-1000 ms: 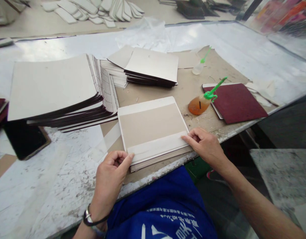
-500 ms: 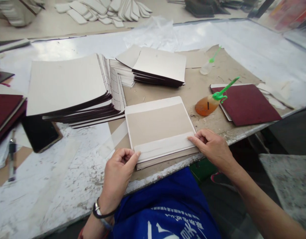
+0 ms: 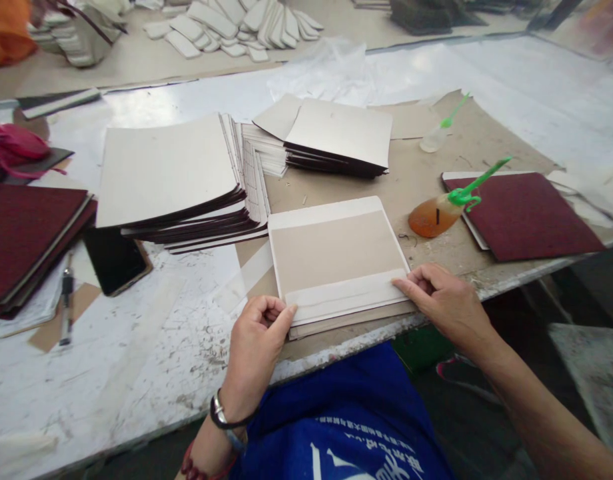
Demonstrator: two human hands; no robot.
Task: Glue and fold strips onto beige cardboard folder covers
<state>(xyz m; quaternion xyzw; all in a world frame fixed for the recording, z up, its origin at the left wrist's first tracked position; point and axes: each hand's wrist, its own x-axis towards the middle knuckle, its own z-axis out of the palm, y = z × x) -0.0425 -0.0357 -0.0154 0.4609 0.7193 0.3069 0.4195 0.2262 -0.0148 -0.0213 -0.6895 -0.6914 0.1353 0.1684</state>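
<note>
A flat beige panel with white bands along its far and near edges (image 3: 336,247) lies near the table's front edge, on top of a similar piece that shows beneath it. My left hand (image 3: 261,330) pinches its near left corner between thumb and fingers. At the near right corner my right hand (image 3: 439,297) grips the edge the same way, thumb on top. To the right of the panel stands a squeeze bottle of orange liquid with a green nozzle (image 3: 431,217). A dark red panel (image 3: 541,217) lies beyond the bottle.
Behind the panel are a large stack of pale dark-edged sheets (image 3: 169,170) and a smaller stack (image 3: 341,130). Leftward lie a phone (image 3: 114,260), a pen (image 3: 66,297) and dark red pieces (image 3: 29,233). A small clear bottle (image 3: 431,139) stands farther back.
The view has swung slightly left, so everything appears farther right and more shows at the left. Both hands keep their hold on the panel's near corners.
</note>
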